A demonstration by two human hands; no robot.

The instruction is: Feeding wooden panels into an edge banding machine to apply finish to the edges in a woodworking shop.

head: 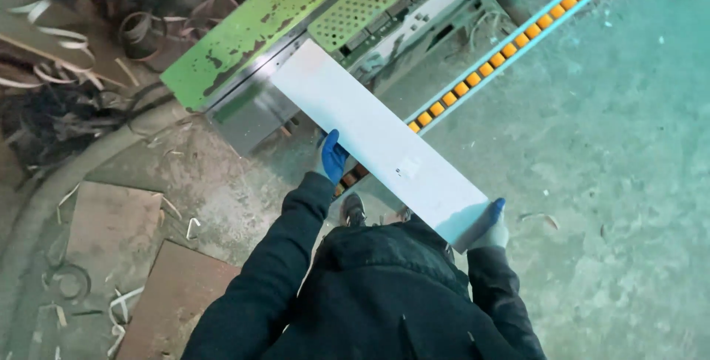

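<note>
A chipped green machine [259, 27], an orange roller track [510, 46], brown boards [111, 216] and curled edging scraps [52, 72] surround the concrete floor [614, 145].

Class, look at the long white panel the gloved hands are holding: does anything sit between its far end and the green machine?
Nothing visible does. The white panel, held by the left hand and right hand, already has its far end on the green machine beside the roller track.

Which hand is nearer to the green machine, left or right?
Left. The left hand grips the white panel along its long edge, closer to the green machine. The right hand holds the panel's near end corner, farther from it.
</note>
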